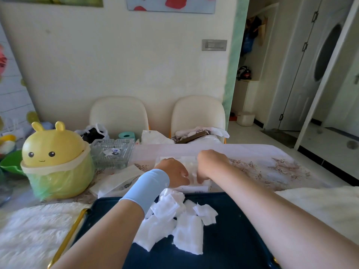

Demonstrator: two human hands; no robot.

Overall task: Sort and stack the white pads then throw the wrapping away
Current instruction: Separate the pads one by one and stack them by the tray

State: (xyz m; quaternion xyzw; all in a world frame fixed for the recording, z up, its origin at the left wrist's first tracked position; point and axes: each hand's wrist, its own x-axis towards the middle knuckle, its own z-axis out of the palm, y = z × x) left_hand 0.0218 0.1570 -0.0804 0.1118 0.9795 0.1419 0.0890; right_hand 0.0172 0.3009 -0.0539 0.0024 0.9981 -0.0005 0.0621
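Observation:
Several loose white pads [174, 216] lie in a heap on a dark blue tray [229, 230] in front of me. Just beyond the tray's far edge lies a clear wrapping [189, 164] with white pads inside. Both hands are on it. My left hand [174, 172], with a light blue wristband, has its fingers curled onto the left side of the wrapping. My right hand [208, 165] grips the right side with curled fingers. The fingertips of both hands are partly hidden.
A yellow rabbit-shaped bin [56, 162] lined with a green bag stands at the left. Behind it sit a glass dish [111, 153] and a teal roll [126, 135]. White paper [116, 181] lies left of the tray. Two cream chairs stand behind the table [272, 171].

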